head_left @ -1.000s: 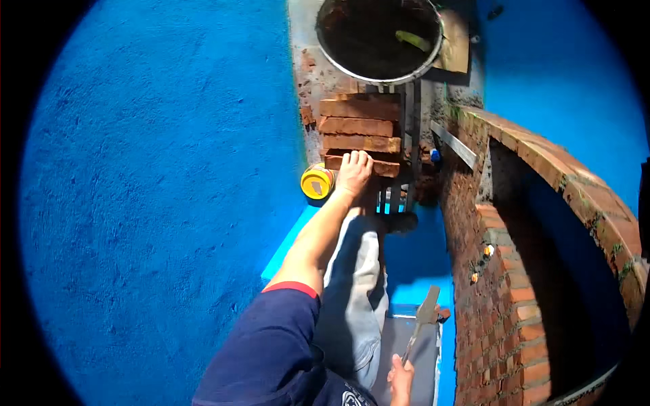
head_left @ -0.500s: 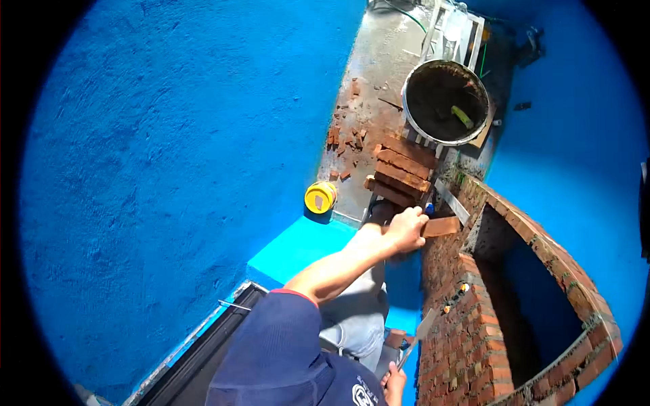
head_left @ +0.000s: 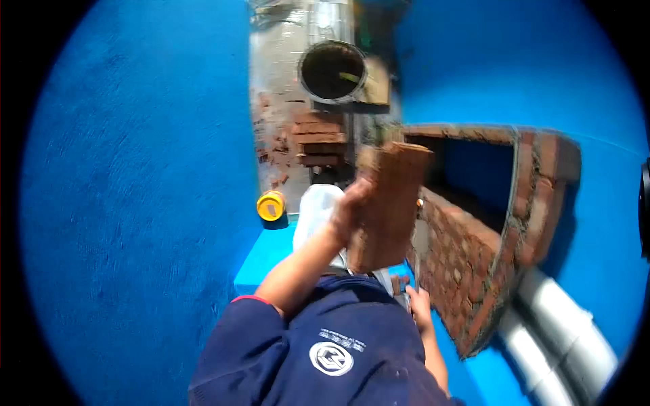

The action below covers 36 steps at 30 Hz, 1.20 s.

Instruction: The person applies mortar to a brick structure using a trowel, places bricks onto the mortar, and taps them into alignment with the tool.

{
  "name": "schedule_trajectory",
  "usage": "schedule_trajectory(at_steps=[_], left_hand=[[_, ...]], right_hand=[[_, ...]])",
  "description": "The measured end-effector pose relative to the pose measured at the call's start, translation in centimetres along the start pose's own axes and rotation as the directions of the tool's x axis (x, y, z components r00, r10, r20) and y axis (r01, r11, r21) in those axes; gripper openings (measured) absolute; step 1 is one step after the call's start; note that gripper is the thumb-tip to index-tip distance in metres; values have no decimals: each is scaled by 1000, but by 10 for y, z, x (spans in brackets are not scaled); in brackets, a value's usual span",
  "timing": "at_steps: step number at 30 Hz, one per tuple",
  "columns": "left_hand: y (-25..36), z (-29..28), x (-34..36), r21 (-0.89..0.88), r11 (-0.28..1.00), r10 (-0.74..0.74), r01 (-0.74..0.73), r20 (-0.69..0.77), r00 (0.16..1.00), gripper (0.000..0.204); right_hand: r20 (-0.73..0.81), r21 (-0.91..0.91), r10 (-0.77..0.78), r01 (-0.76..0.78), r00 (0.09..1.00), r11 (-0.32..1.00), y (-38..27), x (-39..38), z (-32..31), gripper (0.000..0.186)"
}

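Blue ground (head_left: 135, 203) is filling most of the view, with a lighter blue strip (head_left: 267, 260) running along below the person's arm. A curved brick wall (head_left: 487, 264) is standing at the right, several courses high, enclosing a blue hollow. Two grey pipes (head_left: 555, 338) are lying along the wall's outer foot at the lower right. A grey concrete strip (head_left: 277, 101) is running up the middle, scattered with brick crumbs. At its far end a round bucket (head_left: 332, 71) is sitting, dark inside, with something green in it. Just below the bucket a small stack of bricks (head_left: 318, 142) is resting on the strip.

The left hand (head_left: 349, 210) is gripping a single brick (head_left: 389, 203), fingers clamped along its left edge, holding it upright in the air in front of the wall's near end, well clear of the stack. The right hand (head_left: 420, 301) is sitting low beside the wall, closed around a thin tool handle; the tool itself is too blurred to make out. A yellow tape measure (head_left: 271, 205) is lying on the ground at the strip's left edge.
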State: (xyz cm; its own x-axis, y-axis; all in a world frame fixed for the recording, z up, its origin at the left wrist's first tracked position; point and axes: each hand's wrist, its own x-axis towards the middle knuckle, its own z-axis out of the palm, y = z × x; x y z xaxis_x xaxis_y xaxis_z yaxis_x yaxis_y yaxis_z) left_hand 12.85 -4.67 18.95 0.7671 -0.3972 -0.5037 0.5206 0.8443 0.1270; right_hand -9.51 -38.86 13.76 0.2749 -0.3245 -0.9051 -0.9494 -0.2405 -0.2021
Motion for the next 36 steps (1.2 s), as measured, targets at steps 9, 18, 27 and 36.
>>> schedule_trajectory(at_steps=[9,18,27,36], left_hand=[[32,74,6,39,998,38,-58,390,920,79],[-13,219,-12,368,929,-139,-41,450,882,85],[-94,307,23,955,224,-719,-194,296,629,99],[-282,360,60,-54,-40,-937,-998,349,19,103]], right_hand=[[-155,180,155,-126,976,976,84,-5,46,32],[-23,-398,72,-75,997,914,235,34,159,36],[-121,734,296,-116,948,670,171,-3,280,34],[-347,850,323,150,880,505,119,1,428,20]])
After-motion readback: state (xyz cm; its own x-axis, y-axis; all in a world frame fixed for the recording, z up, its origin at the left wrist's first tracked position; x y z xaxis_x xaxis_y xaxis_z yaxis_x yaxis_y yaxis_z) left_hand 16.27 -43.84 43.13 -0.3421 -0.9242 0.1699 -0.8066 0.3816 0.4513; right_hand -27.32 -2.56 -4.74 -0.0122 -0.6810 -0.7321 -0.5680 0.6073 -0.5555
